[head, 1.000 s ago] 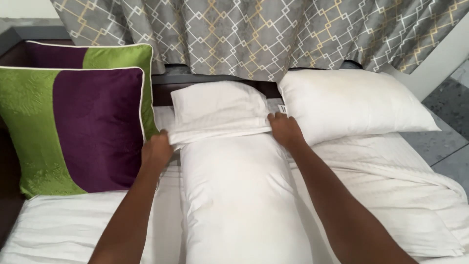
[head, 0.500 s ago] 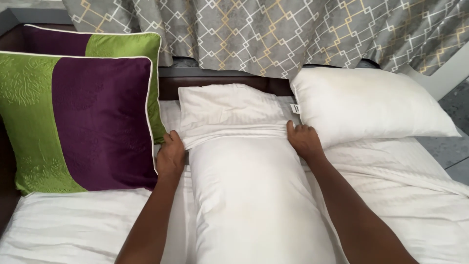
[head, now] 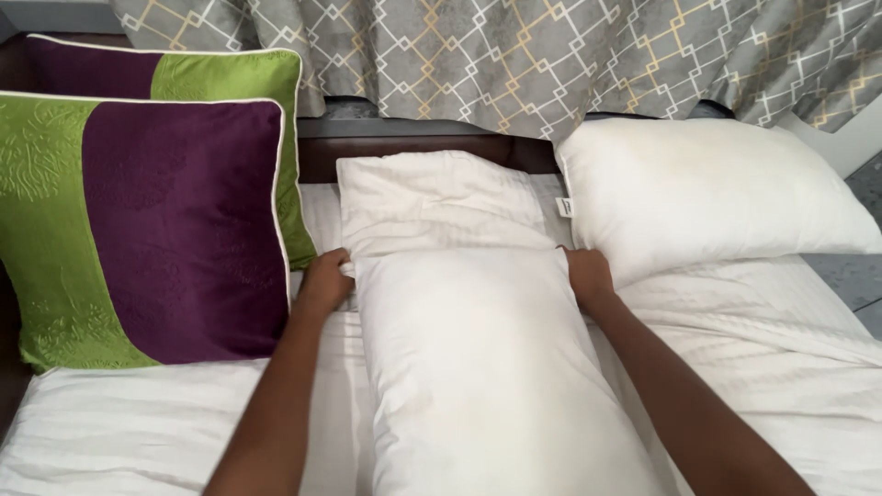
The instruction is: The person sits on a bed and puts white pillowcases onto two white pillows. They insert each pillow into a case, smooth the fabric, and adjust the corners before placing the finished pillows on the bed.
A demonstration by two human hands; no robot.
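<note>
The pillow [head: 478, 367] lies lengthwise down the middle of the bed [head: 138, 432], bare, plump and off-white, with faint yellowish marks on its ticking. Its far end sits inside the mouth of the case [head: 432, 197], a striped white slip that lies flat and crumpled against the headboard [head: 404, 147], mostly unfilled. A small label [head: 565, 208] shows at the case's right edge.

The left hand [head: 326, 280] is clamped on the case's hem at the pillow's left corner, fingers curled round the cloth. The right hand [head: 588, 274] grips at the right corner, fingers bent over the edge; whether it pinches hem alone or hem and pillow together I cannot tell.

As I judge it, the step in hand is casing the pillow, and it is only begun: a short part of the pillow is covered. The next move calls for an even pull on both corners toward the body, or a push of the pillow up into the case, so the corners seat and the cloth does not bunch.

Outward: a second bare pillow [head: 707, 193] rests at the right, near the right hand. Two purple-and-green cushions [head: 147, 230] stand upright at the left. A grey patterned curtain [head: 514, 55] hangs behind
</note>
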